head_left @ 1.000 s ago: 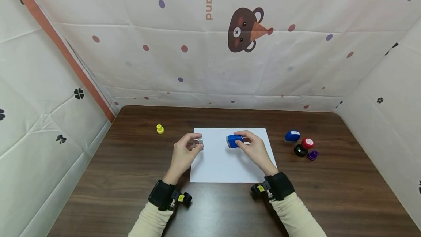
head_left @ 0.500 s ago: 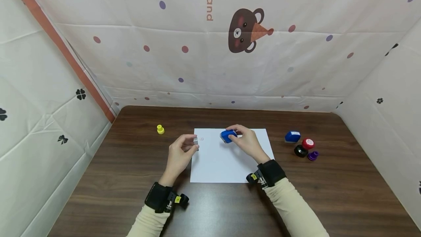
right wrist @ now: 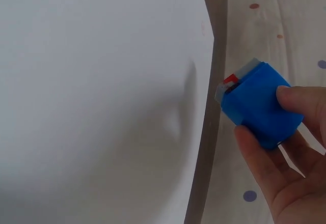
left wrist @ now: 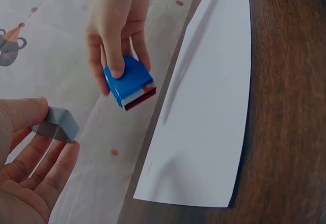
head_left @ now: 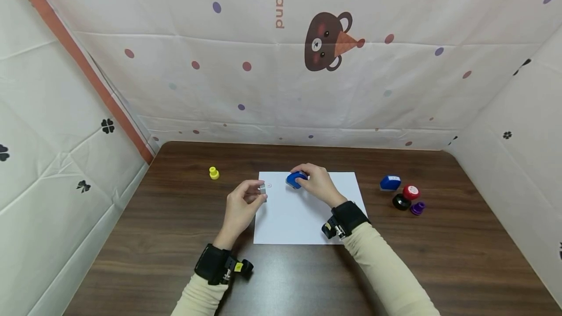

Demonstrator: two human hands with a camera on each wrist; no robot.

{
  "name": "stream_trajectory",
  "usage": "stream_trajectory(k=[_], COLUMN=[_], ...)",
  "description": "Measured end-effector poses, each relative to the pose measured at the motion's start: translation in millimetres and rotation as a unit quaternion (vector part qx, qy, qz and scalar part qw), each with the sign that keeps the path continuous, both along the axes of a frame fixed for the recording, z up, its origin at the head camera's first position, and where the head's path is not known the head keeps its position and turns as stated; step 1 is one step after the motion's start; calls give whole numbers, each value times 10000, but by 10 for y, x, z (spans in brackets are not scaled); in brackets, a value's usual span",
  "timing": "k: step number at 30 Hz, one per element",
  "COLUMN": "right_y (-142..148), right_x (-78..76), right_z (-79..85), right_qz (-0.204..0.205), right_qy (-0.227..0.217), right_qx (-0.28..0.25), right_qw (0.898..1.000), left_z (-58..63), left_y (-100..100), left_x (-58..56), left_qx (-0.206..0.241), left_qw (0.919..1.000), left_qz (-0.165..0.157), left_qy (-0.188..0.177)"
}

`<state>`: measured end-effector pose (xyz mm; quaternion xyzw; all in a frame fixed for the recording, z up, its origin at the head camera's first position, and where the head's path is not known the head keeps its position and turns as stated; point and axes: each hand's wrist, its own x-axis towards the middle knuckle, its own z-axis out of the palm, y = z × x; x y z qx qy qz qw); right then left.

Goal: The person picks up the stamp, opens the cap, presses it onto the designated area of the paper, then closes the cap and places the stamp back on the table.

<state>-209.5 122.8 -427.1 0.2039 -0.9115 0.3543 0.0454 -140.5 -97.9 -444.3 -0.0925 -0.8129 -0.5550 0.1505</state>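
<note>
Leftmost in my head view, a small yellow stamp (head_left: pixel 213 173) stands on the brown table (head_left: pixel 145 257). Next, left of centre, I see the left hand (head_left: pixel 239 209) with thumb and fingertips pinched on a grey cap (head_left: pixel 262 189), apart from the blue stamp. Just beside it, near the upper left corner of the white paper (head_left: pixel 303 223), is a faint round mark (head_left: pixel 270 186).

At the centre, the right hand (head_left: pixel 319 185) has its thumb and fingers clamped on the blue stamp (head_left: pixel 296 179), held tilted over the paper's upper part. My left wrist view shows its red-edged face uncovered, so I'd worry about a dip of the wrist smearing ink; a slanted press could leave a partial print. Neither hand presses on the paper, so it might skid. The cap, held only at the fingertips, could slip.

Toward the right sit another blue stamp (head_left: pixel 390 182), a black round piece (head_left: pixel 401 202), a red one (head_left: pixel 411 191) and a purple one (head_left: pixel 417 207), clustered.
</note>
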Motion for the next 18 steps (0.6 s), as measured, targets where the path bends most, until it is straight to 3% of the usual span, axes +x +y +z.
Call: stream_trajectory(k=[9, 18], right_y=[-151, -285], right_x=[-77, -85], right_z=[15, 9], right_qz=[180, 462], right_qy=[215, 551], right_qx=[743, 1536], right_qw=[9968, 9855], left_z=[-27, -17], left_y=[15, 23], left_x=[-1, 12], left_qx=[0, 97], left_qw=[9999, 9998], left_qz=[-51, -124], left_qy=[128, 156])
